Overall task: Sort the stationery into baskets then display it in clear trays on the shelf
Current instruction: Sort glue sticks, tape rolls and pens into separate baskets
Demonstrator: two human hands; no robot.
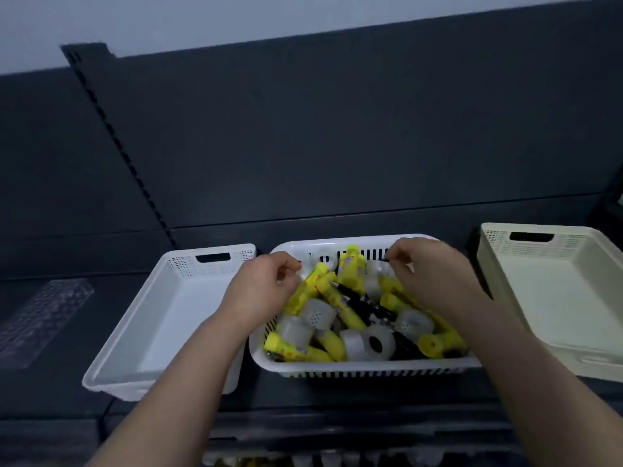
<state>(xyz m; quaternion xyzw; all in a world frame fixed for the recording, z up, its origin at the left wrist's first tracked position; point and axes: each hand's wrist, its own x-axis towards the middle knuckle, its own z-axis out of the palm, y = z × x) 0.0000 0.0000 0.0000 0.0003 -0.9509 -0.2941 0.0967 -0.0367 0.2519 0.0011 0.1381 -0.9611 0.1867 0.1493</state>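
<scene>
The left hand point(266, 284) and right hand point(435, 274) curl over the white slotted plastic basket point(371, 367) of yellow glue sticks point(352, 264), mid-shelf. Whether either hand grasps anything cannot be told.

Both your hands are over the white slotted basket point(371, 367) in the middle of the dark shelf point(50, 396). It holds a mixed pile of yellow glue sticks point(352, 264), clear tape rolls point(367, 343) and black pens point(357, 299). Your left hand point(266, 284) is at the far left of the pile and your right hand point(435, 271) at the far right. Your fingers are curled, but the blur hides whether they hold anything. A white basket point(135, 332) sits just left, a cream basket point(556, 291) to the right, and a clear tray point(43, 315) lies further left.
</scene>
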